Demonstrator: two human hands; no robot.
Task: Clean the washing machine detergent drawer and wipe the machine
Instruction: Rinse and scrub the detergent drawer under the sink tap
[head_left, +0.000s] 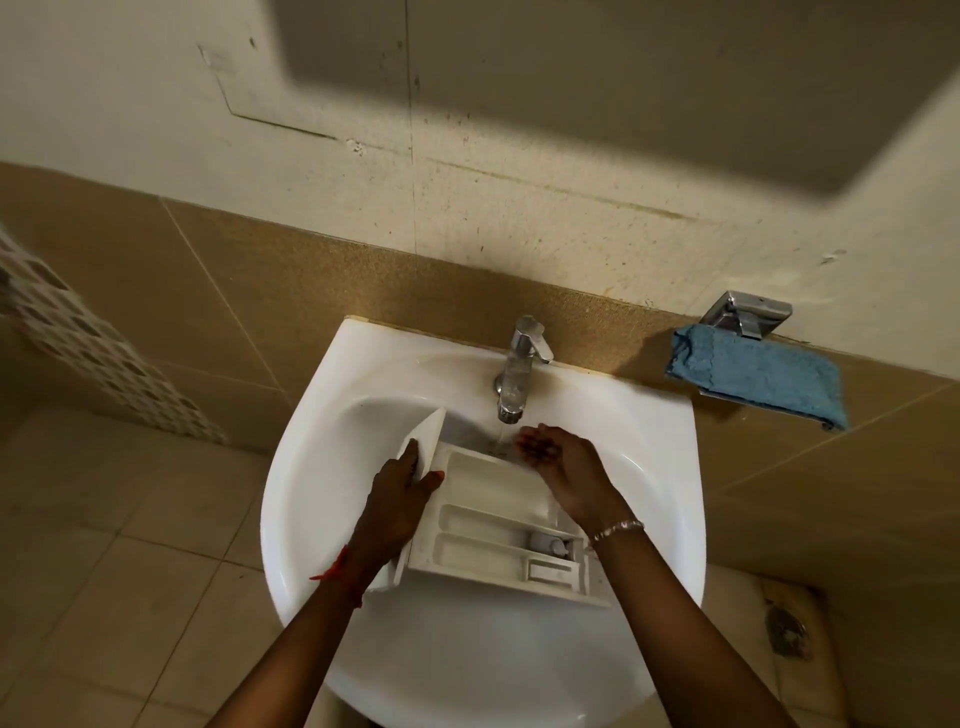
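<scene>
Detergent drawer, white compartmented plastic, in glossy rounded sink.

Head camera looks steeply down, close above the sink

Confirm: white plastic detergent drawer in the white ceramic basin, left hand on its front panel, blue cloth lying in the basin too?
No. The head view shows the blue cloth on the chrome wall holder right of the white basin, not in it. The white detergent drawer and left hand are right.
</scene>
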